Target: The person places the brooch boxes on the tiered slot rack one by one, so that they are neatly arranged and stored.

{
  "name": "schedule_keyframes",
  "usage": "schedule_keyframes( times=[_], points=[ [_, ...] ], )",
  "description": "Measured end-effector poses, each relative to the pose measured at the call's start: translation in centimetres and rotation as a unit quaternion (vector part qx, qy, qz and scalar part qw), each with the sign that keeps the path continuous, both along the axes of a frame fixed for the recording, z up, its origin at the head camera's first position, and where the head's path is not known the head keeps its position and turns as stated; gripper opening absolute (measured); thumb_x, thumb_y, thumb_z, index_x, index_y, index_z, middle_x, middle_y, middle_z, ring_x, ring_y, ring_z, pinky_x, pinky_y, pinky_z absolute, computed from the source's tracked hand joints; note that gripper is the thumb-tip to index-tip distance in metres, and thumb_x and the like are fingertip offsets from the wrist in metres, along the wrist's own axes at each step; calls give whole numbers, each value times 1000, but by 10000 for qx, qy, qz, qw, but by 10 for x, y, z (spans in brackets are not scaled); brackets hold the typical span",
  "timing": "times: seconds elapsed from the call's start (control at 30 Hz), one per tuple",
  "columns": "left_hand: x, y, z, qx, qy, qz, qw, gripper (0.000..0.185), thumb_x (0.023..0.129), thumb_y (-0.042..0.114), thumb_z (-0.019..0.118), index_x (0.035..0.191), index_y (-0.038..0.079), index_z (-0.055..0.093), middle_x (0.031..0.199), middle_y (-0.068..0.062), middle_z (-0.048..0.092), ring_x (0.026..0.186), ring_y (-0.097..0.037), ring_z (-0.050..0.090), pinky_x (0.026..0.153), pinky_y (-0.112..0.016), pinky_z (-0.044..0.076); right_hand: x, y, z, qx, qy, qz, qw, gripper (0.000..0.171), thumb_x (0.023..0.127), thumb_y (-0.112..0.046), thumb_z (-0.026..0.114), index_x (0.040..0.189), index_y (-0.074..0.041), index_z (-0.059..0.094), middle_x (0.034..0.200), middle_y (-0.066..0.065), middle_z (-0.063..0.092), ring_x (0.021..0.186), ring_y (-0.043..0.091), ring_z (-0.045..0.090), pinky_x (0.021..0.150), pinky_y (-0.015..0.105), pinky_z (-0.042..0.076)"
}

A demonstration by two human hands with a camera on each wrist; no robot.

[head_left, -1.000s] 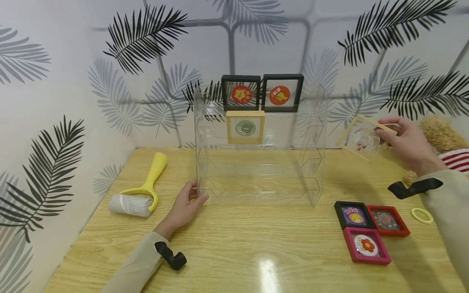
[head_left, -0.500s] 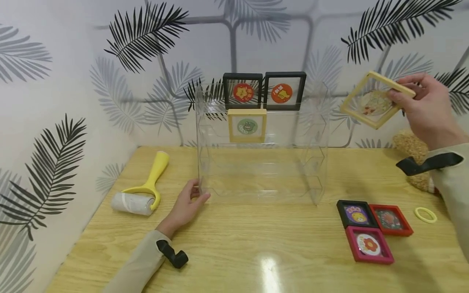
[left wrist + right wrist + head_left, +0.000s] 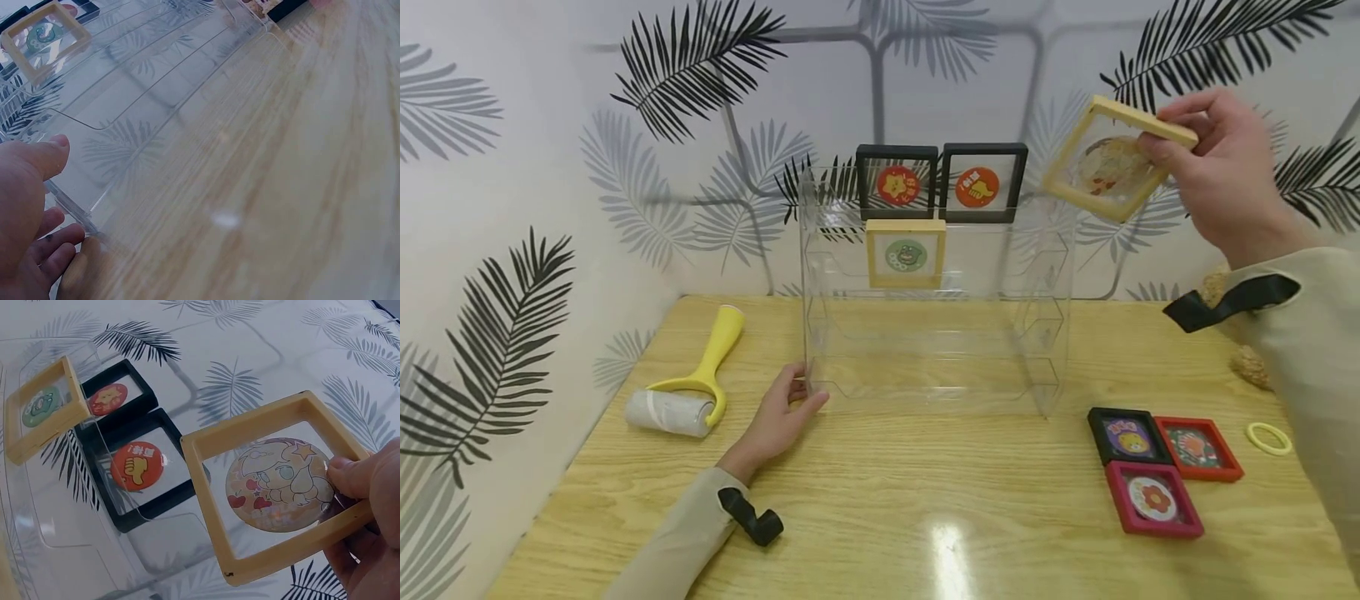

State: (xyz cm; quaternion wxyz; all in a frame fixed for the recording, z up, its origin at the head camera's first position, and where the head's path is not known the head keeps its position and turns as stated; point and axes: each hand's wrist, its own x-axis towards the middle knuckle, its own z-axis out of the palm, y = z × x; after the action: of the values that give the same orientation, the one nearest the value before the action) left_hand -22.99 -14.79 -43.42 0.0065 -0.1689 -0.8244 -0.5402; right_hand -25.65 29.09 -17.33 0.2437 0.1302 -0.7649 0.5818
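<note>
My right hand (image 3: 1236,171) pinches a yellow display frame (image 3: 1078,154) by its edge, in the air right of the rack. In the right wrist view, a round badge with a cartoon girl shows inside that yellow frame (image 3: 209,506). A clear acrylic tiered display rack (image 3: 925,372) stands on the table. My left hand (image 3: 775,423) holds its lower left side, thumb in front and fingers behind. On the top tier sit two black frames (image 3: 898,150) (image 3: 985,148) with red badges. One tier lower stands a yellow frame (image 3: 906,282) with a green badge.
A black frame (image 3: 1099,437), a red frame (image 3: 1228,462) and a pink frame (image 3: 1118,504) lie on the table at right, beside a pale yellow ring (image 3: 1252,440). At left lies a yellow-handled lint roller (image 3: 711,358). Part of a fluffy brown toy (image 3: 1251,367) shows behind the right arm.
My right hand has lifted the yellow frame up from beside the toy, then carried it left toward the rack's top. My left hand has stayed at the rack's side.
</note>
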Motion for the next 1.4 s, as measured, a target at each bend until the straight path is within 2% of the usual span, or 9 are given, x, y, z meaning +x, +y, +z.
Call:
schedule_keyframes(
  times=[0.1, 0.2, 0.33, 0.6, 0.73, 0.83, 0.97, 1.13, 1.4],
  points=[
    [2, 0, 2, 65, 2, -34, 10000, 48, 93, 10, 54, 131, -9, 34, 128, -29, 42, 116, -39, 47, 100, -50, 38, -4, -15, -1, 561, -49, -216, 9982, 16, 90, -9, 56, 106, -13, 52, 104, -7, 55, 104, 12, 52, 83, 12, 47],
    [1, 0, 1, 48, -9, -22, 10000, 48, 93, 11, 55, 131, -9, 34, 128, -28, 43, 116, -38, 48, 101, -49, 38, -7, -29, -4, 841, -70, -277, 9961, 15, 91, -8, 55, 103, -16, 53, 102, -9, 56, 101, 12, 53, 78, 12, 48],
    [-1, -3, -2, 44, 17, -30, 10000, 50, 92, 17, 56, 132, -5, 35, 128, -23, 44, 116, -34, 49, 100, -46, 40, -10, -46, -12, 986, 91, -213, 9949, 15, 89, -5, 56, 99, -17, 55, 96, -10, 57, 89, 8, 55, 65, 10, 44],
    [-2, -4, -3, 58, 125, -82, 9999, 50, 92, 21, 57, 131, -3, 37, 128, -22, 45, 116, -33, 50, 100, -46, 41, -17, -68, -28, 1184, 488, 75, 9917, 16, 87, 2, 58, 96, -11, 58, 90, -9, 58, 81, 3, 56, 67, 10, 47],
    [9, 1, 14, 71, 69, -100, 9999, 48, 92, 13, 55, 130, -8, 36, 127, -27, 44, 115, -38, 49, 100, -49, 39, -21, -73, -37, 1354, 576, 225, 9889, 16, 87, 4, 56, 95, -9, 59, 89, -9, 57, 79, 4, 56, 64, 10, 47],
    [18, 5, 27, 93, 34, -115, 9999, 46, 92, 7, 54, 129, -12, 35, 126, -31, 42, 115, -41, 48, 100, -51, 38, -22, -77, -44, 1547, 506, 156, 9865, 16, 87, 5, 55, 95, -8, 59, 89, -10, 57, 77, 4, 54, 61, 10, 45],
    [19, 5, 27, 92, 27, -99, 9999, 46, 92, 8, 54, 129, -12, 35, 126, -32, 42, 114, -41, 48, 100, -52, 38, -23, -79, -50, 1773, 373, 41, 9834, 15, 86, 6, 55, 97, -5, 58, 91, -5, 57, 76, 6, 52, 58, 11, 43],
    [19, 4, 28, 83, -58, -90, 9999, 47, 92, 8, 54, 129, -12, 34, 127, -31, 42, 116, -41, 47, 101, -51, 38, -25, -82, -57, 2027, 333, 130, 9786, 13, 87, 4, 56, 99, -1, 57, 94, 1, 55, 75, 6, 51, 59, 11, 42],
    [17, 4, 27, 25, -69, -72, 9999, 47, 92, 9, 54, 130, -11, 34, 127, -30, 42, 116, -40, 47, 101, -51, 38, -30, -87, -63, 2226, 524, 213, 9733, 11, 87, 4, 56, 98, 2, 57, 95, 7, 57, 74, 4, 52, 60, 10, 43]
  ],
)
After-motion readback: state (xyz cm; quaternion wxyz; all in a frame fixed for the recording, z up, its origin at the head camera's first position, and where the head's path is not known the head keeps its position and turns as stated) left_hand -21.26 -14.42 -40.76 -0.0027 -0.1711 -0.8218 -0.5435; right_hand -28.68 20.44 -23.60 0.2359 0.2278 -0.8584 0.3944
